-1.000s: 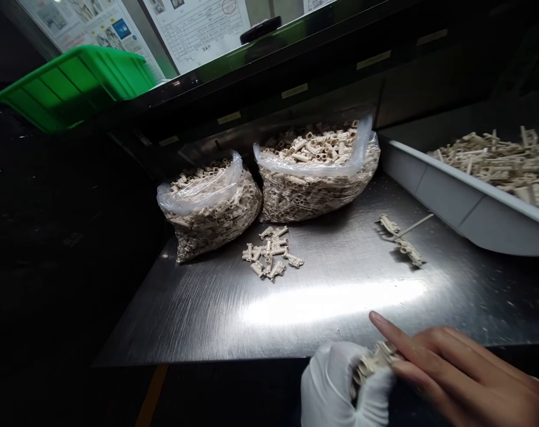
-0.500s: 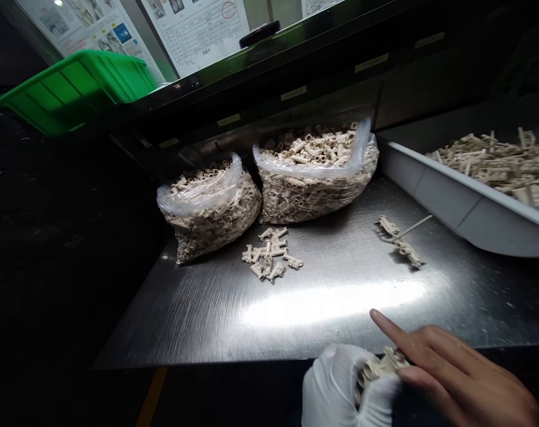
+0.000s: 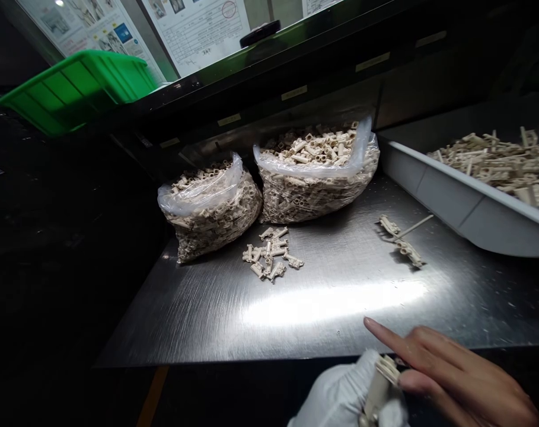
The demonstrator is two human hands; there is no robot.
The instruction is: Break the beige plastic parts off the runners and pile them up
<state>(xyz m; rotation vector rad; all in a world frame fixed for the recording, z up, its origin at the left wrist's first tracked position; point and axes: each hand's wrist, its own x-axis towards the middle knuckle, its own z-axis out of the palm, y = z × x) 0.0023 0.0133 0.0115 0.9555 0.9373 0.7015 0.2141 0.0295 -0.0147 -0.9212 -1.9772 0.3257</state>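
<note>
A white glove covers my left hand (image 3: 340, 392), which is closed around a beige plastic part (image 3: 380, 385) at the bottom of the view. The glove hides much of that part. On its right side, my bare right hand (image 3: 458, 376) grips the part's edge, thumb against it, while the index finger stretches out over the front of the metal table (image 3: 198, 320). Farther back lies a small pile of beige tube-like plastic pieces (image 3: 269, 252). To the right is a beige plastic piece with a thin rod (image 3: 405, 243) across it.
Two clear plastic bags, the left bag (image 3: 211, 219) and the right bag (image 3: 313, 184), stand at the back, full of beige pieces. A grey tray (image 3: 469, 207) of beige parts is at right. Above left, a green bin (image 3: 82, 89) sits by posted sheets (image 3: 198, 35).
The plastic part has been turned in my gloved left hand, showing a flatter side. My left wrist has rotated, and my right index fingertip has shifted slightly left and toward me.
</note>
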